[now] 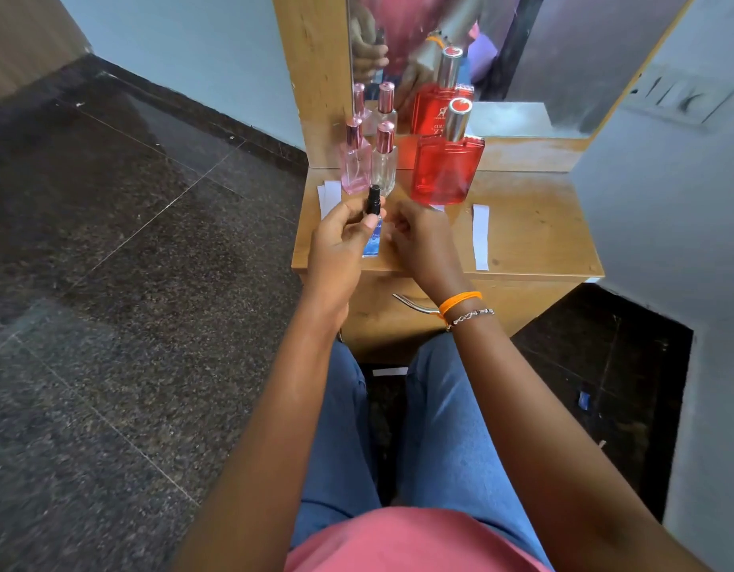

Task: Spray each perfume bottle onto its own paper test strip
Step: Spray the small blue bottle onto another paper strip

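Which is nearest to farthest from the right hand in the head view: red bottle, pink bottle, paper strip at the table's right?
From the right hand:
1. red bottle, just behind the hand, at the table's centre.
2. paper strip, off to the right near the front edge.
3. pink bottle, back left, beyond the left hand.

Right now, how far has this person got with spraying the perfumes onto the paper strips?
Nothing looks finished for certain. The left hand holds a small blue bottle with a black sprayer; the right hand is beside it, fingers curled. The pink bottle, clear bottle and red bottle stand capped. Paper strips lie there; whether any are sprayed cannot be told.
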{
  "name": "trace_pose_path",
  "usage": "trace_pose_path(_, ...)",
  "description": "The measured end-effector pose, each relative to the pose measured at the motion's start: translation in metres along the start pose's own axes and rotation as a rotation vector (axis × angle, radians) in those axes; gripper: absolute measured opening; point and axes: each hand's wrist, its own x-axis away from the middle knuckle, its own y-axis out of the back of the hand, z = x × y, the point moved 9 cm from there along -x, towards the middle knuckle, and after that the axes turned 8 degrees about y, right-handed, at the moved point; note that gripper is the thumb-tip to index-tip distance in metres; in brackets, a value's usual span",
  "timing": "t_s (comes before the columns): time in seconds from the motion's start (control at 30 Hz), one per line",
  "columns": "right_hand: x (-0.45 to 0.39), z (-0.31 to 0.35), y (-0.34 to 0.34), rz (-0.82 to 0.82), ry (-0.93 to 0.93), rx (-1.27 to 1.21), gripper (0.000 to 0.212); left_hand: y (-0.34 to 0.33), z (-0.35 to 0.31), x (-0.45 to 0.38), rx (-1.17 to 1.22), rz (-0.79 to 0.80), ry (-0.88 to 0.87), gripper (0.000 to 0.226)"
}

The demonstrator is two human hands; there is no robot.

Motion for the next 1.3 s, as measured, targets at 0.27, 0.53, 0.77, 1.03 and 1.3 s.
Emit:
trace_pose_path(0.27, 0.029, 0.011, 0.038, 0.032, -0.082, -0.71, 0.047, -0.019, -0.006, -0.005, -0.065, 0.036, -0.021, 0.021)
trace_pose_path(0.53, 0.049, -0.041, 0.092, -0.106, -0.175, -0.457, 0.029, -0.092, -0.006, -0.011, -0.266, 0.106, -0.072, 0.028)
trace_pose_path(0.77, 0.066, -0.074, 0.116, -0.198, -0.249, -0.399, 0.025, -0.147, 0.003, -0.026, -1.113, 0.012, -0.37, 0.039)
trace_pose_path(1.03, 0.07, -0.081, 0.121, -0.232, -0.315, -0.538, 0.035, -0.158, 0.012, -0.032, -1.132, -0.037, -0.347, 0.025)
trace_pose_path(1.3, 0.07, -0.074, 0.102, -0.164, -0.309, -0.919, 0.019, -0.134, 0.01, -0.029, -0.634, -0.002, -0.159, 0.039)
